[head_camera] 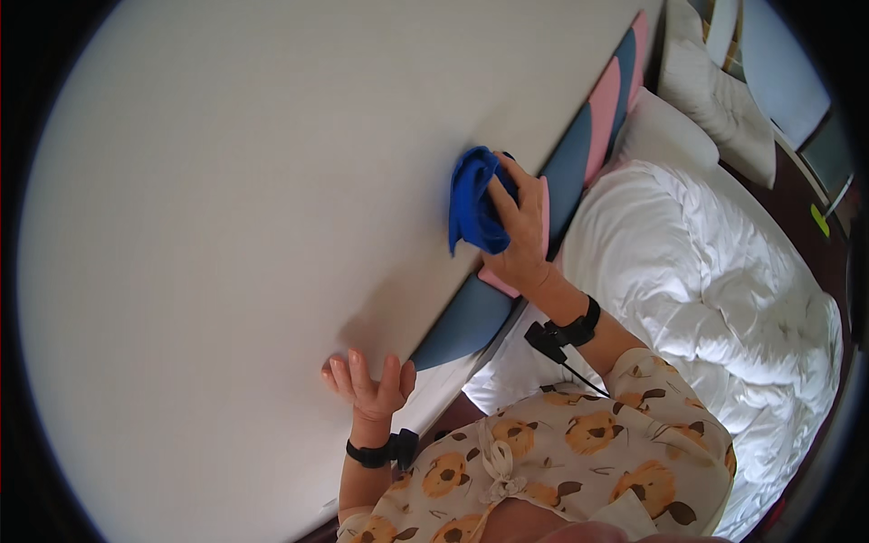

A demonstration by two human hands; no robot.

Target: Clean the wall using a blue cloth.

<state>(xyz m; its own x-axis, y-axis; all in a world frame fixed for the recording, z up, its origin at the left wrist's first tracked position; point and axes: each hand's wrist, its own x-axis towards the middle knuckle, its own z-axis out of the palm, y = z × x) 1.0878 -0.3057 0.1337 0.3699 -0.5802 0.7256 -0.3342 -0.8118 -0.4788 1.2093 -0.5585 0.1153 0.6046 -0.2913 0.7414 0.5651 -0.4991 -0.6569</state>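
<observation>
A blue cloth (472, 203), bunched up, is in my right hand (519, 237), which presses it at a plain pale wall (224, 224). The hand is above a padded headboard (468, 315) with pink and grey-blue panels. My left hand (370, 383) is held up lower down, near the headboard's near end, with its fingers apart and nothing in it. Whether its fingertips touch the wall I cannot tell. Each wrist wears a black strap with a small device; a cable runs from the right one.
Along the headboard lies a bed with a rumpled white duvet (699, 271) and a white pillow (669, 132). Beyond it are a beige cushion (719, 102) and a dark floor (774, 210). A yellow-green flat object (820, 220) on a pale handle is at the far right.
</observation>
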